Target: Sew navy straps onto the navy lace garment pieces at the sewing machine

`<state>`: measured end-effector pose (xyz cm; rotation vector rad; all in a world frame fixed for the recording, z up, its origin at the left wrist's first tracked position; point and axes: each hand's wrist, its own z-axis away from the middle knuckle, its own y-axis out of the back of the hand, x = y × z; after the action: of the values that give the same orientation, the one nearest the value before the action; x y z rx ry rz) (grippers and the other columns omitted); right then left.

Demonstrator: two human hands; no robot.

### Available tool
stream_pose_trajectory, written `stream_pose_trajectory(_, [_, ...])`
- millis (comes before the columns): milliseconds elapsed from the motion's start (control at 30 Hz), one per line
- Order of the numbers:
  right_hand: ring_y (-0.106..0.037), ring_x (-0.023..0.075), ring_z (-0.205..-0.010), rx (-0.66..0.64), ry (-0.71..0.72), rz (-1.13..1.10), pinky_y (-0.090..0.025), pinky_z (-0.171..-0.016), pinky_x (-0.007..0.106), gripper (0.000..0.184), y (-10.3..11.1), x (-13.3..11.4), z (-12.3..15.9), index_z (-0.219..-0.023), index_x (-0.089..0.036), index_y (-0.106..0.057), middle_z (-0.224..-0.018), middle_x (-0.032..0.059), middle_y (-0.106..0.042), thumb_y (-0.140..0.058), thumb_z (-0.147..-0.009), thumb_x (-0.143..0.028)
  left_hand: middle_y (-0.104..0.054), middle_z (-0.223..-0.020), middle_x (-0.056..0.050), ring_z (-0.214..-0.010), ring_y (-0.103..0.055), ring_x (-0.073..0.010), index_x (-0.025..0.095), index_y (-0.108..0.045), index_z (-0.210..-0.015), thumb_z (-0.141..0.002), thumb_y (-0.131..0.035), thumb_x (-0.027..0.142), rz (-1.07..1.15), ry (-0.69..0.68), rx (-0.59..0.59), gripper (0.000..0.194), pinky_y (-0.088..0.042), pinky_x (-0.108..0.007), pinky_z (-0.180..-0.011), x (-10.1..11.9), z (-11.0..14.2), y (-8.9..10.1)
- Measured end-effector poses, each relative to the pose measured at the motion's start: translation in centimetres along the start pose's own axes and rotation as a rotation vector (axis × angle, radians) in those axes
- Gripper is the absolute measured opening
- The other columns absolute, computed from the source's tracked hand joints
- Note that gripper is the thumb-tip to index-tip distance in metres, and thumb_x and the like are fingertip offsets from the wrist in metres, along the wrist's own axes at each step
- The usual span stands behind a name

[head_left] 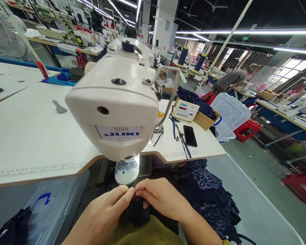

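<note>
The dark navy fabric (139, 211) hung just below the fingertips of both hands, in front of the olive clothing (150, 233); its visible length ran down toward the lap, though bunching hid its full long axis; the left hand (105, 207) and right hand (160, 195) were about equally near, each closed in a narrow pinch on its upper edge, fingertips nearly meeting; the machine's lit, rounded bed (127, 173) lay just beyond them; the sewing machine (114, 102) read "JUKI" in blue on its front plate (121, 133); the control panel (185, 110) bore smaller lettering, too fine to read surely; ruler markings (40, 169) lined the tabletop's edge.
</note>
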<state>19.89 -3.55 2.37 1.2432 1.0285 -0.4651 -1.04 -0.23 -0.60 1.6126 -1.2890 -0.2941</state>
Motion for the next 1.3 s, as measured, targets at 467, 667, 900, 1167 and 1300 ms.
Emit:
stream_pose_trajectory(467, [-0.058, 0.0085, -0.052, 0.037, -0.154, -0.122, -0.039, -0.047, 0.015, 0.016, -0.5, -0.2, -0.6, -0.097, -0.021, -0.057, -0.065, -0.0048, -0.055, -0.044, -0.093, -0.029, -0.063, -0.105, -0.003, -0.079, -0.064, -0.0076, 0.023, -0.06, -0.084, -0.088, -0.05, 0.02, 0.195, 0.089, -0.045, 0.011, -0.049, -0.014, -0.076, 0.9, -0.3, 0.5])
stream_pose_trajectory(667, [-0.053, 0.0089, -0.064, 0.089, -0.007, -0.139, -0.043, -0.059, 0.02, 0.024, 1.7, -0.3, -0.7, -0.109, -0.024, -0.056, -0.076, -0.0041, -0.055, -0.055, -0.091, -0.04, -0.067, -0.089, 0.001, -0.079, -0.064, -0.0095, 0.023, -0.055, -0.079, -0.088, -0.052, 0.025, 0.476, 0.323, -0.089, 0.009, -0.052, -0.016, -0.068, 1.1, -0.6, 1.3])
stream_pose_trajectory(900, [-0.054, 0.0194, -0.095, 0.503, 0.279, 0.242, -0.039, -0.089, 0.038, 0.006, 0.0, 0.3, -1.1, -0.094, -0.025, -0.061, -0.095, 0.003, -0.062, -0.058, -0.091, -0.028, -0.068, -0.081, -0.001, -0.077, -0.065, -0.014, 0.021, -0.054, -0.076, -0.082, -0.062, 0.034, 0.736, 0.62, 0.088, 0.016, -0.056, -0.024, -0.069, 0.9, -1.0, 1.2])
stream_pose_trajectory(1167, [-0.058, 0.0193, -0.086, 0.377, 0.08, -0.3, -0.045, -0.077, 0.032, 0.027, -4.2, 2.0, -0.3, -0.097, -0.023, -0.064, -0.091, 0.0036, -0.062, -0.053, -0.091, -0.048, -0.071, -0.078, 0.004, -0.072, -0.068, -0.0115, 0.022, -0.056, -0.078, -0.08, -0.065, 0.037, 0.668, 0.659, 0.187, 0.018, -0.056, -0.018, -0.064, 1.6, -0.9, 0.5])
stream_pose_trajectory(1300, [-0.057, 0.0155, -0.082, 0.458, 0.065, -0.656, -0.047, -0.074, 0.027, 0.019, -5.3, 2.0, -0.7, -0.091, -0.024, -0.062, -0.088, 0.0005, -0.057, -0.067, -0.083, -0.04, -0.074, -0.086, 0.006, -0.075, -0.07, -0.0103, 0.024, -0.056, -0.08, -0.085, -0.059, 0.033, 0.475, 0.513, 0.226, 0.011, -0.054, -0.014, -0.062, 1.9, -0.5, 0.1])
